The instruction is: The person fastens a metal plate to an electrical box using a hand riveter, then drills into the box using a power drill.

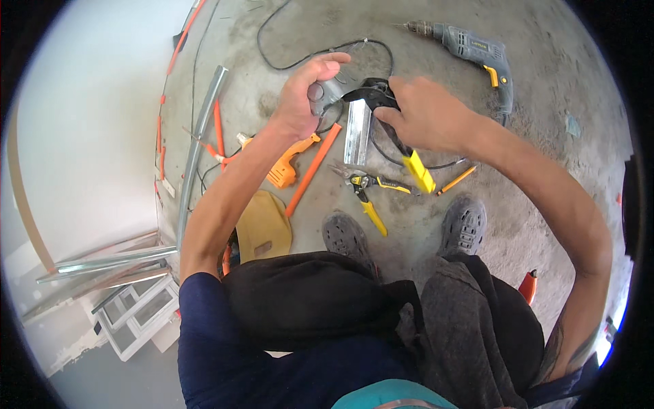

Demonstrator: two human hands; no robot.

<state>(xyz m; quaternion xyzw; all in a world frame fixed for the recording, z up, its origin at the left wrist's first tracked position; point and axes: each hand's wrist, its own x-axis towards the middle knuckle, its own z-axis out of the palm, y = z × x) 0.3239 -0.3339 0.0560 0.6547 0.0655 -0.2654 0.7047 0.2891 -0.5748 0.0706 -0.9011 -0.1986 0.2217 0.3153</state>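
My left hand [305,95] is closed round a small grey metal piece [327,92] with round marks. My right hand [424,112] grips a black hand tool [375,93] whose handle ends are yellow [419,172]; its jaw end meets the metal piece, though the contact is partly hidden. Just below the jaws shows a short shiny ribbed metal channel [357,133]; whether it lies on the floor or touches the tool I cannot tell. Snips with black and yellow handles [368,187] lie open on the floor nearer my feet.
A grey corded drill [470,49] rests at the far right, its black cable looping behind my hands. A yellow pencil [456,180], an orange tube [313,170], an orange power tool [289,163] and a tan bag [264,228] surround my shoes. Long metal channels [197,150] lie left.
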